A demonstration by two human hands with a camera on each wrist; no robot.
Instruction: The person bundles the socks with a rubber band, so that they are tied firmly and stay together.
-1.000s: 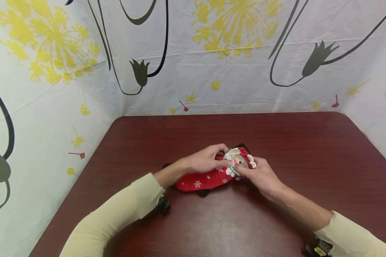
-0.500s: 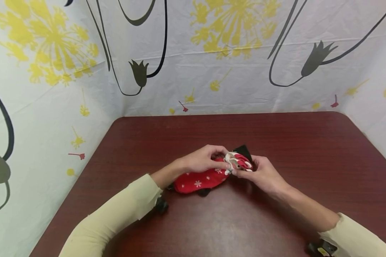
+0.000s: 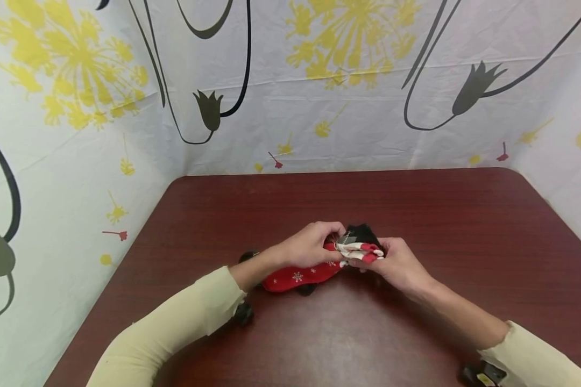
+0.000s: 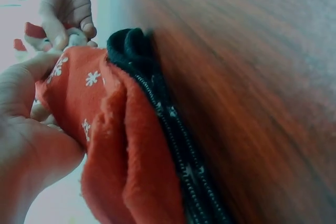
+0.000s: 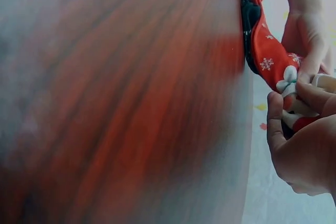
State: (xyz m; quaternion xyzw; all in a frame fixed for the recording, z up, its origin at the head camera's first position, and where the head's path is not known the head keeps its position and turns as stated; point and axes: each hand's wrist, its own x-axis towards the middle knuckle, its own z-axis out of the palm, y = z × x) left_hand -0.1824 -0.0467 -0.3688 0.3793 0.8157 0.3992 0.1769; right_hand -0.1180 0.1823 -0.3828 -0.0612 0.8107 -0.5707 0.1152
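Note:
A red sock (image 3: 297, 278) with white snowflakes lies angled across the middle of the table, its cuff bunched into red and white folds. Below it is a dark patterned sock (image 3: 362, 233), whose end shows behind those folds; in the left wrist view the dark sock (image 4: 173, 129) runs along under the red one (image 4: 142, 145). My left hand (image 3: 307, 247) pinches the red sock near the cuff, thumb on the near side. My right hand (image 3: 401, 264) pinches the cuff's right end. In the right wrist view, a white figure with a green bow (image 5: 287, 80) shows beside the fingers.
The brown wooden table (image 3: 252, 204) stretches out around the socks. White cloth (image 3: 271, 97) printed with flowers hangs behind it and at both sides. Small black devices (image 3: 484, 373) sit at the sleeve cuffs.
The red sock's cuff, spread with its printed face showing a second ago, has been folded and gathered. More of the dark sock shows behind it. Both hands stay at nearly the same place.

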